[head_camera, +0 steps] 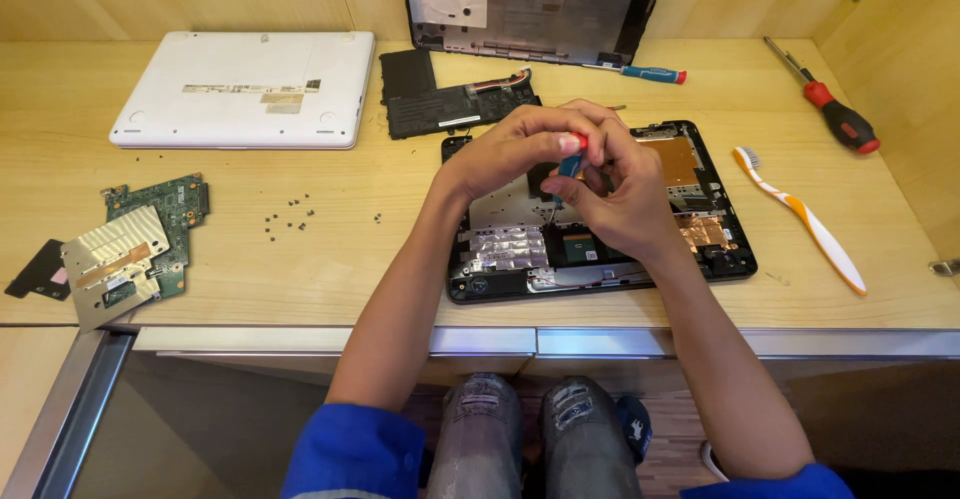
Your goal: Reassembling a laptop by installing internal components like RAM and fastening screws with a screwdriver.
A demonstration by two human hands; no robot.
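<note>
While both hands [575, 164] pinch a slim screwdriver [566, 174], foil-patched laptop chassis [720, 249] lies open — matte black.

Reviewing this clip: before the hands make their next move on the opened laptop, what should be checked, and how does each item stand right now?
1. Screwdriver gripped by both the left hand and the right hand: ok.
2. Tip seated on a screw inside the open laptop: cannot tell, too small.
3. Laptop lying flat and fully on the desk: ok.
4. Battery out of the laptop, lying apart behind it: ok.
5. Loose screws gathered in a container: not ok, scattered on the desk.
6. Spare red screwdriver and toothbrush clear of the hands: ok.
</note>
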